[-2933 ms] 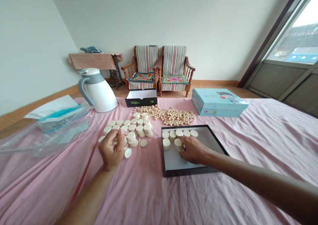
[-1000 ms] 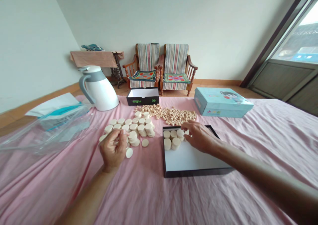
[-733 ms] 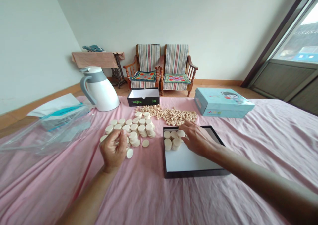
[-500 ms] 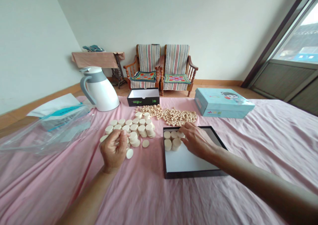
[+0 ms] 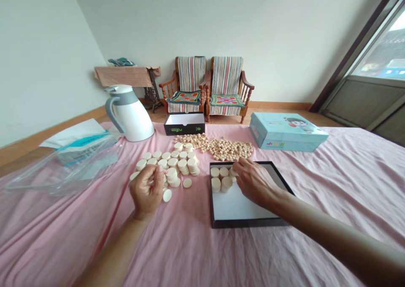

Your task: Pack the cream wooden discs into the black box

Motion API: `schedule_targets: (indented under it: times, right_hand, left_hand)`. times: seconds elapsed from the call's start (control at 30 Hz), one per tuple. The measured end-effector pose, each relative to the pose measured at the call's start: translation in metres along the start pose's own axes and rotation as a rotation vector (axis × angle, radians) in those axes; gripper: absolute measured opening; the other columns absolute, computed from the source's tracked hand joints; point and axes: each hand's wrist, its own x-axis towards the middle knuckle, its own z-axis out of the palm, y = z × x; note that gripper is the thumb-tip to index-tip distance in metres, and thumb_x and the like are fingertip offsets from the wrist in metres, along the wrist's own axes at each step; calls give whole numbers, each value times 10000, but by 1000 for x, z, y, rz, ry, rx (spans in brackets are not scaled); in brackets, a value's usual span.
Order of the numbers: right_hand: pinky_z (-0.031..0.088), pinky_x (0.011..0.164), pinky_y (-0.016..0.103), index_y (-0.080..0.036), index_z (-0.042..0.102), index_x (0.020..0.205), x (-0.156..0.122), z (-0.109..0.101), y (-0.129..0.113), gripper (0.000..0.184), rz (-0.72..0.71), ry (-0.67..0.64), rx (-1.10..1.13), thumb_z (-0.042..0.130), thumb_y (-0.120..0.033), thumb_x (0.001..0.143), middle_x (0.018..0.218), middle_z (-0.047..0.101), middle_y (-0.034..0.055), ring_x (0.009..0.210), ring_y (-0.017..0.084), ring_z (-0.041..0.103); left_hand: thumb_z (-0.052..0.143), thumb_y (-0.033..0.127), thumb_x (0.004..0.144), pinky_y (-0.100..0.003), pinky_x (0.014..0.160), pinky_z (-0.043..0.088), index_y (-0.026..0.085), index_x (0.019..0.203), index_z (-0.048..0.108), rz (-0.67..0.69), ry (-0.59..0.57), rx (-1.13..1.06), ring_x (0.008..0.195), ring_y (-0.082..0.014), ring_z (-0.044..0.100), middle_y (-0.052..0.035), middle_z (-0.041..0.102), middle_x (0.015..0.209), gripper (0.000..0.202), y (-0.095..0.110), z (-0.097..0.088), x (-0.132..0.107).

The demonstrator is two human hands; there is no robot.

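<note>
Right hand [image 5: 255, 183] nearest, fingertips on stacked discs [image 5: 220, 179] in the tray's [image 5: 243, 224] far-left corner — grip unclear — left hand [image 5: 148, 190] curled shut beside the pile [image 5: 177, 163].

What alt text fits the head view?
A person's right hand rests its fingers on stacked pale discs in the far corner of a shallow black tray on a pink cloth. The left hand is curled beside more disc piles; a white jug and a blue box stand behind.
</note>
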Motion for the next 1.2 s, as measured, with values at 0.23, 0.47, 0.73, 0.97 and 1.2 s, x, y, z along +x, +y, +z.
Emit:
schedule_targets:
  times: [0.23,0.47,0.73,0.97,1.2]
  right_hand:
    - [366,699,261,-158,586,836,19,-25,-21,126,-109,104,206,460,-147,830,859,589,67,805,166,542]
    - [435,788,323,-123,614,1008,68,-36,-68,256,-85,-111,131,517,-209,787,995,663,137,902,239,624]
    - [516,731,365,-91,670,1013,113,-10,-91,403,50,-329,133,627,-262,650,1014,689,203,934,303,656]
    - [536,690,314,-91,685,1030,131,5,-92,491,79,-429,168,662,-244,565,1025,696,176,924,279,662]
    - [531,758,337,-57,638,1116,130,15,-94,604,138,-409,205,691,-220,537,1115,655,217,1014,312,629]
  left_hand:
    - [490,315,883,-222,515,415,170,703,607,-17,35,-11,453,-111,506,19,513,474,258,6,-3,0]
    - [494,303,873,-219,527,425,177,691,597,-29,45,-11,484,-116,527,13,529,491,244,4,-5,1]
    - [500,287,867,-217,502,417,181,696,599,-20,29,-23,502,-121,539,-2,557,529,224,0,-4,-1]
    - [495,309,869,-221,515,430,180,685,603,-5,37,-15,505,-126,544,-1,540,508,248,1,-5,0]
    - [489,323,867,-219,529,438,179,673,600,-1,44,6,519,-130,560,-1,548,506,266,2,-5,3]
